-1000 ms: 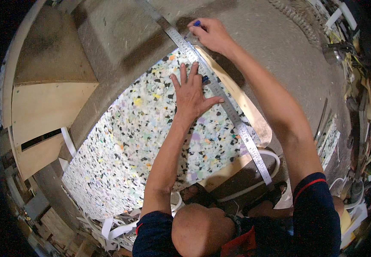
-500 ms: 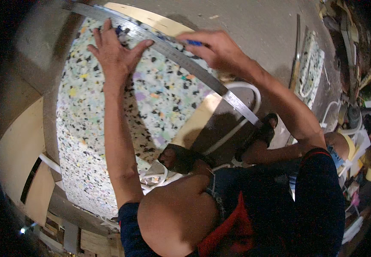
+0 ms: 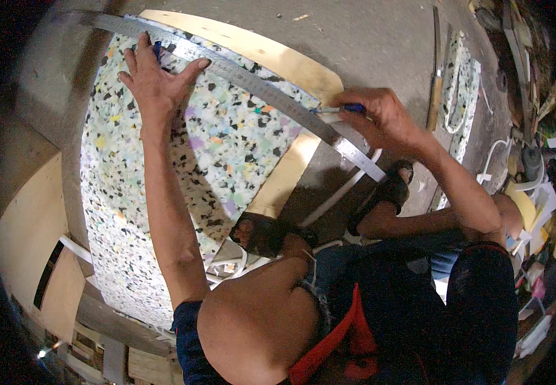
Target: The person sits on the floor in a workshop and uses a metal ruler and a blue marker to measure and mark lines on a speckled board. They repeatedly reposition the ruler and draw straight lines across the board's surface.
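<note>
My left hand point(image 3: 156, 83) lies with fingers spread on a long steel ruler point(image 3: 259, 83) and speckled foam sheet point(image 3: 124, 173), beside a small blue object point(image 3: 157, 50). My right hand point(image 3: 380, 122) grips a blue-handled cutting tool point(image 3: 352, 108), its thin metal end at the foam's corner beside the ruler. The foam lies over a pale plywood board point(image 3: 233, 35), whose edges show past it. The ruler runs diagonally across the foam's upper edge and projects beyond its right corner.
Plywood pieces point(image 3: 28, 205) stand at the left. My sandalled feet point(image 3: 259, 234) are below the foam, near white strips point(image 3: 323, 208). At the right are a wooden-handled long tool point(image 3: 433, 109), narrow foam offcuts point(image 3: 464, 96) and a pile of scraps point(image 3: 554, 192).
My right hand has moved along the ruler from its far part toward me and down to the right, with the blue-handled tool. The view has shifted; my left hand still presses with spread fingers.
</note>
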A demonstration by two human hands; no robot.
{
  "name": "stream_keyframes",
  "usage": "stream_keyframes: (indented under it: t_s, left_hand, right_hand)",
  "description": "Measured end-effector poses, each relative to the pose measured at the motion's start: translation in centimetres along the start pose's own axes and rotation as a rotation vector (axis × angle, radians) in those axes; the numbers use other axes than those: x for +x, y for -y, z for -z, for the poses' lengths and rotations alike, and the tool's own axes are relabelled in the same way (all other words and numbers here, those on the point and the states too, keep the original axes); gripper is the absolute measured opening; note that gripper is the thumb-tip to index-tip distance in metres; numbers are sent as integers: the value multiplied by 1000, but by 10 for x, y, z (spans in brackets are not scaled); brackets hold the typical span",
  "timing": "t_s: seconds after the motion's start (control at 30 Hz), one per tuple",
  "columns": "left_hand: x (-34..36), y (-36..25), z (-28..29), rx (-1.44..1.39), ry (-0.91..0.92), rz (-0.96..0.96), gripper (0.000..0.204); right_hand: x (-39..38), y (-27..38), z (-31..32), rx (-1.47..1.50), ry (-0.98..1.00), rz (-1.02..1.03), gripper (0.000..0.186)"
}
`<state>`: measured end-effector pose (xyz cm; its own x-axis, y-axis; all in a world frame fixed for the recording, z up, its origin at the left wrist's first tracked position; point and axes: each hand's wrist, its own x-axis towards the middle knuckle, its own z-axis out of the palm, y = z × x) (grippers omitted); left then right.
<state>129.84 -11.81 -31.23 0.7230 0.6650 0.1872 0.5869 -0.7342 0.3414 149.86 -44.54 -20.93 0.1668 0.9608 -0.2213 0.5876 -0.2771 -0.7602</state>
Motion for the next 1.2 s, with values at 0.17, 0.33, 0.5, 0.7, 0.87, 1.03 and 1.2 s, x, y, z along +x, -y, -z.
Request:
stream_keyframes:
  t_s: [0.17, 0.33, 0.5, 0.7, 0.87, 1.03, 1.2]
  left_hand:
    - [0, 2, 0, 11, 22, 11, 128]
    - [-4, 2, -2, -26, 8, 5, 128]
    - [-3, 1, -3, -57, 39, 52, 130]
    - [1, -3, 13, -98, 117, 117, 133]
    - [0, -2, 15, -95, 120, 101, 130]
    - [1, -3, 16, -128, 132, 118, 97]
    - [2, -4, 19, -131, 148, 128, 93]
  right_hand:
    - [37, 14, 16, -68, 79, 40, 9]
    - [51, 6, 9, -66, 143, -45, 11]
    - [84, -2, -7, -142, 173, 30, 19]
    - [175, 26, -11, -2, 121, -123, 20]
    - [295, 43, -21, -34, -55, 73, 28]
    - [386, 76, -30, 18, -280, 122, 32]
    - [394, 80, -41, 94, -408, 127, 27]
